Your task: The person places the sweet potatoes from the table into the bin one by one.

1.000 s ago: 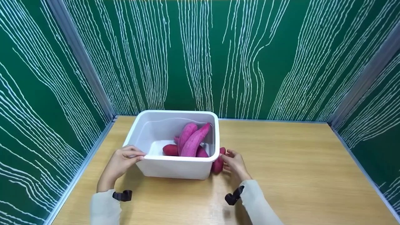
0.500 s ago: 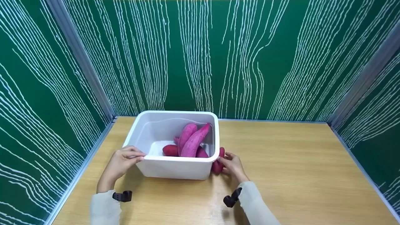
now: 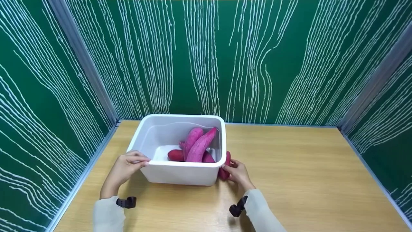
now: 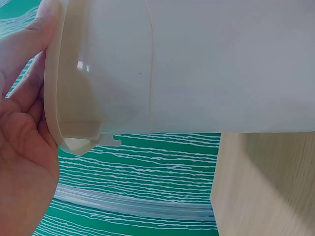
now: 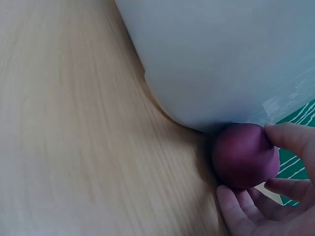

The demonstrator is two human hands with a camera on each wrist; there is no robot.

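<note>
A white plastic bin [image 3: 180, 174] sits on the wooden table, left of centre. My left hand [image 3: 124, 167] pinches its near left rim between thumb and fingers; the left wrist view shows the thumb [image 4: 34, 37] over that rim. Several pink and red sweet potatoes [image 3: 200, 146] lie piled in the bin's right half. Against the outside of its right wall is another dark red sweet potato [image 3: 223, 175]. My right hand [image 3: 239, 176] grips this one, thumb on one side and fingers curled beneath, as the right wrist view shows its rounded end [image 5: 243, 157].
Green panels [image 3: 199, 58] with white wavy lines stand behind and at both sides of the table [image 3: 289, 174]. Grey metal posts [image 3: 83, 61] mark the corners. The bin's far wall is close to the back panel. Bare wood extends to the right.
My right hand has shifted slightly left along the outer sweet potato, and its fingers have closed round it. The left hand and the bin have stayed in place.
</note>
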